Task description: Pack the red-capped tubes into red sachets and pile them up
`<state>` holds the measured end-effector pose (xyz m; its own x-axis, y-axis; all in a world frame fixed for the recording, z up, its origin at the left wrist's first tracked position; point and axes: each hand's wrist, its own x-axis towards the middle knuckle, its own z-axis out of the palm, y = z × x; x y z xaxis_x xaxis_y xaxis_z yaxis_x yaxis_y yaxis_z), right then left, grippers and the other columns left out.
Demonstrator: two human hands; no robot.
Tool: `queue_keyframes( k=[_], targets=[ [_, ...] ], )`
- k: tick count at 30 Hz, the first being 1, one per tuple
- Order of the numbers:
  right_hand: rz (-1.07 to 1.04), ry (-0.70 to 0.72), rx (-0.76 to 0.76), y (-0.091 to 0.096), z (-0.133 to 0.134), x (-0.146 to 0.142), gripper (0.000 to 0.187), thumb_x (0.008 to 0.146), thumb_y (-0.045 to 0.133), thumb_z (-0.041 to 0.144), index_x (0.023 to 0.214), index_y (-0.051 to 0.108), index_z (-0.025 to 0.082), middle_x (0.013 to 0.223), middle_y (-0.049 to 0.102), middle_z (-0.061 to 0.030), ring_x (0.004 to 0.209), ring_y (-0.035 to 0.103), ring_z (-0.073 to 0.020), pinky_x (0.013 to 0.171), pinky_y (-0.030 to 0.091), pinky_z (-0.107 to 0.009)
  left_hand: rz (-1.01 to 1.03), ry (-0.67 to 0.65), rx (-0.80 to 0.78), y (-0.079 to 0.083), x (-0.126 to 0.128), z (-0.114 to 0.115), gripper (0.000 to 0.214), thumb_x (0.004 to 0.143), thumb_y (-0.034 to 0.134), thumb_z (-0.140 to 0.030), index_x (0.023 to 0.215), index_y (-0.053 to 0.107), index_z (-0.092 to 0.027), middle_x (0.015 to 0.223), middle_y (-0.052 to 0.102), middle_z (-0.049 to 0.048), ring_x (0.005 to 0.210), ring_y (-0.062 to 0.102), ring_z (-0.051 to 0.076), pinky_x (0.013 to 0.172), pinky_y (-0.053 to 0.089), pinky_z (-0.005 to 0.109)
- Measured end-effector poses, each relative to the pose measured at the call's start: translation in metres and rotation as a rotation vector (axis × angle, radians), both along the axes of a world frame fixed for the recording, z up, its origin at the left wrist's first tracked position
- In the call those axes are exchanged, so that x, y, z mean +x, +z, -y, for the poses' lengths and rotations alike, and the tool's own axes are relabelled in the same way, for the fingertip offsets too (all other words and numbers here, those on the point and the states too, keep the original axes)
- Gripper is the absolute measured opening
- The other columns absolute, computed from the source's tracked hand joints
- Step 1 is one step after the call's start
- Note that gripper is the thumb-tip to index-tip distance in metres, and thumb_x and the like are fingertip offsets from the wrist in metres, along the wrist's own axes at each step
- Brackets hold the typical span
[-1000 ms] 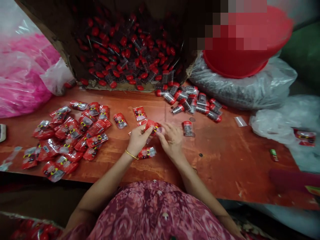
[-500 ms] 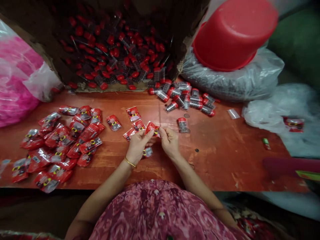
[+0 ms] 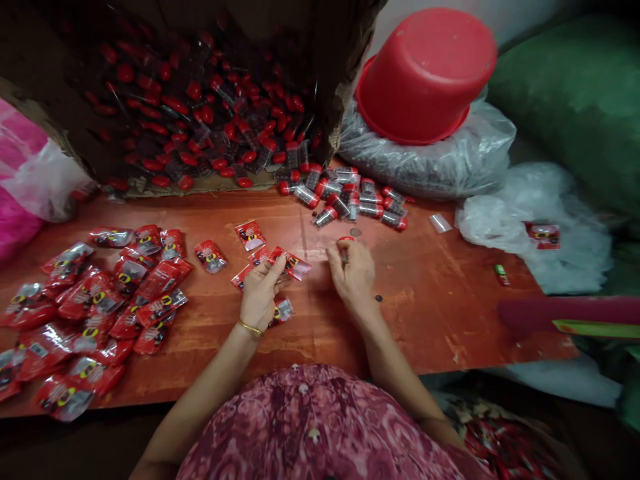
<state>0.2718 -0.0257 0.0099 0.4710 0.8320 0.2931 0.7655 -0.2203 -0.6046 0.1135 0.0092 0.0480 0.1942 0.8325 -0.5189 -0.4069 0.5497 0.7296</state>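
The red packet (image 3: 299, 267) could be dropped or creased from here, since it is held by one end only, in the left hand (image 3: 259, 297), and its other end is left unsupported. The loose flat packets (image 3: 259, 256) lying just behind that hand might be pushed askew or dragged along if the knuckles were lowered or swept across them. On the other side, the red-capped tube (image 3: 346, 239) could be tipped or set rolling if it were caught off-centre by the right hand (image 3: 355, 272); a fumble there would be made likelier by the small dark disc (image 3: 355, 232) lying close by on the table (image 3: 320, 327). If the tube were knocked away from the person, it could be lost among the similar tubes (image 3: 345, 200) heaped near the carton (image 3: 333, 143).

As for the fingers, the red packet is pinched between the left thumb, laid on top, and the fingers beneath; its free end is pointed toward the right hand, with a strip of bare table seen between the two. The right fingers are bent downward over the tube, of which mostly the red cap is shown beyond them. Because the tube is largely hidden by that hand, it cannot be told whether it is gripped or merely touched.
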Motion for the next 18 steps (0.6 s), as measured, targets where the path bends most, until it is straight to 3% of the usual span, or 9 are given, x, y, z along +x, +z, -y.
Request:
queue_keyframes(
  k=[2,4,9,11,15,18],
  targets=[
    [0.174,-0.186,-0.128,-0.007,0.002,0.020,0.051,0.082,0.043,0.056,0.102,0.058,0.012,0.100,0.059,-0.0192,0.092,0.051,-0.0302,0.078,0.039,-0.043,0.013,0.007,-0.019,-0.001,-0.002,-0.002,0.031,0.053,0.080,-0.035,0.068,0.062,-0.014,0.064,0.068,0.0002,0.053,0.061,0.009,0.055,0.045,0.019],
    [0.255,-0.248,-0.223,-0.016,0.006,0.033,0.052,0.083,0.043,0.054,0.107,0.057,0.010,0.104,0.058,-0.0226,0.093,0.051,-0.0328,0.076,0.038,-0.045,0.036,0.007,-0.040,-0.002,-0.003,-0.004,0.030,0.055,0.080,-0.034,0.068,0.061,-0.015,0.064,0.068,0.0001,0.054,0.061,0.009,0.056,0.045,0.019],
    [0.379,-0.119,-0.189,-0.028,0.013,0.031,0.066,0.081,0.047,0.053,0.128,0.043,0.007,0.120,0.053,-0.0238,0.099,0.050,-0.0333,0.081,0.038,-0.045,0.082,0.025,-0.101,-0.003,-0.005,-0.005,0.025,0.060,0.077,-0.031,0.072,0.061,-0.015,0.063,0.068,-0.0011,0.053,0.061,0.008,0.054,0.045,0.019],
    [0.402,-0.076,-0.204,-0.028,0.014,0.029,0.064,0.081,0.049,0.049,0.129,0.043,0.008,0.119,0.055,-0.0231,0.098,0.051,-0.0329,0.081,0.038,-0.045,0.081,0.036,-0.111,-0.002,-0.007,-0.006,0.022,0.063,0.075,-0.030,0.073,0.062,-0.016,0.063,0.068,-0.0010,0.053,0.060,0.008,0.053,0.045,0.018],
    [0.300,-0.031,-0.229,-0.026,0.014,0.031,0.038,0.084,0.045,0.032,0.114,0.057,0.011,0.106,0.062,-0.0203,0.089,0.054,-0.0292,0.076,0.041,-0.042,0.078,0.031,-0.131,0.000,-0.010,-0.008,0.020,0.066,0.074,-0.030,0.073,0.062,-0.016,0.061,0.067,-0.0012,0.051,0.059,0.008,0.053,0.045,0.019],
    [-0.028,0.051,-0.089,-0.017,0.021,0.027,0.032,0.085,0.041,0.032,0.105,0.060,0.015,0.092,0.066,-0.0126,0.076,0.058,-0.0218,0.070,0.046,-0.036,0.099,0.023,-0.125,-0.001,-0.010,-0.007,0.021,0.064,0.075,-0.031,0.072,0.063,-0.016,0.062,0.067,-0.0007,0.052,0.060,0.008,0.055,0.046,0.019]
  ],
)
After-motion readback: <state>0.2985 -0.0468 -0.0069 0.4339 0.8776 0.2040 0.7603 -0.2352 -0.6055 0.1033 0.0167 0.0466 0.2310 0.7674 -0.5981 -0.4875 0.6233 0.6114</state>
